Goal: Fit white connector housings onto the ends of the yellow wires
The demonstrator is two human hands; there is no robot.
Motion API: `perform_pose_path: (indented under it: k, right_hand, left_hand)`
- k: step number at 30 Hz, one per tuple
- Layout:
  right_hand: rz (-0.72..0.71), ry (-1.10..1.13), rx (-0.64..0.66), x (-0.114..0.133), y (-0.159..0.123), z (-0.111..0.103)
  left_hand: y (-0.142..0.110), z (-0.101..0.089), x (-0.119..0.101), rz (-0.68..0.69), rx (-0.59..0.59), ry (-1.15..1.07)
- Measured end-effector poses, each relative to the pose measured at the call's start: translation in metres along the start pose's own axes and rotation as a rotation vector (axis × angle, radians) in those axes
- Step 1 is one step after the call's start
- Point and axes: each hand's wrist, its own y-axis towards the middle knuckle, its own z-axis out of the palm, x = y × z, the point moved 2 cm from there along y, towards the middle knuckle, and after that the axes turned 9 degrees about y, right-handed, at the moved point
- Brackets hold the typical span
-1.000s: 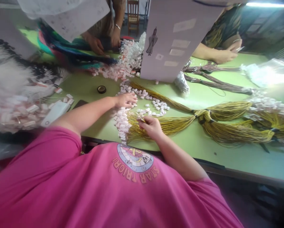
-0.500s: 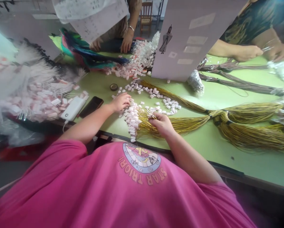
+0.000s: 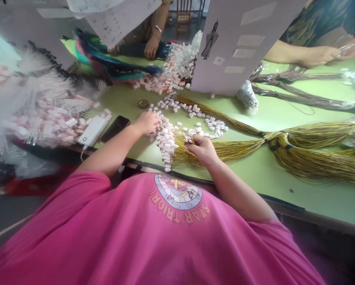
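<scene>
My right hand (image 3: 204, 150) is closed around a bunch of thin yellow wires (image 3: 236, 152), with their metal-tipped ends sticking out past the thumb and fingers. To the left, my left hand (image 3: 148, 122) lies back-up over the edge of a pile of small white plastic connectors (image 3: 167, 144). Its fingers curl down among the pieces, and the fingertips are hidden, so anything pinched there cannot be made out. Many connectors in the pile sit against the left ends of yellow wires. More loose connectors (image 3: 215, 126) are scattered behind my right hand.
A tape roll (image 3: 143, 103), phone (image 3: 115, 129) and white power bank (image 3: 92, 130) lie left. Tied yellow wire bundles (image 3: 314, 154) stretch right across the green table (image 3: 322, 202). An upright panel (image 3: 224, 47) stands behind. Two co-workers' hands (image 3: 151, 47) (image 3: 322, 55) work across the table.
My left hand has drawn slightly left over the connectors, its fingers now more curled. My right hand keeps its grip on the wires. The camera view has tilted a little.
</scene>
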Motion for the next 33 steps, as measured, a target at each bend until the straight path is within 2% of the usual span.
perform_pose_path:
  k: [5, 7, 9, 12, 13, 16, 18, 20, 28, 33]
  right_hand:
    - [-0.014, 0.012, -0.039, 0.001, 0.000, 0.000]
    - [-0.011, 0.017, -0.036, 0.001, -0.001, 0.001]
    - [-0.019, 0.000, -0.030, 0.003, -0.002, 0.001]
    - [-0.051, -0.021, -0.032, 0.007, -0.004, 0.002]
    - [-0.057, -0.021, -0.037, 0.008, -0.005, 0.002]
    - [-0.060, 0.003, -0.059, 0.008, -0.006, 0.001]
    - [-0.081, 0.023, -0.093, 0.008, -0.007, 0.000]
    - [-0.106, 0.042, -0.127, 0.008, -0.008, -0.001]
    - [-0.144, -0.024, -0.144, 0.008, -0.009, 0.001]
    - [-0.195, -0.136, -0.144, 0.009, -0.010, 0.001]
  left_hand:
    - [-0.001, 0.002, -0.001, -0.024, 0.021, -0.001]
    - [-0.004, -0.003, -0.002, -0.069, -0.008, -0.039]
    - [-0.011, -0.016, -0.009, -0.136, -0.117, -0.154]
    - [-0.028, -0.042, -0.034, -0.201, -0.295, -0.524]
    - [-0.033, -0.049, -0.046, -0.197, -0.288, -0.689]
    - [-0.048, -0.058, -0.083, -0.120, -0.100, -1.112]
    - [-0.053, -0.055, -0.100, -0.127, -0.012, -1.297]
    - [-0.054, -0.049, -0.107, -0.181, 0.006, -1.412]
    - [-0.051, -0.041, -0.108, -0.228, 0.006, -1.469]
    - [-0.052, -0.039, -0.112, -0.335, 0.045, -1.507]
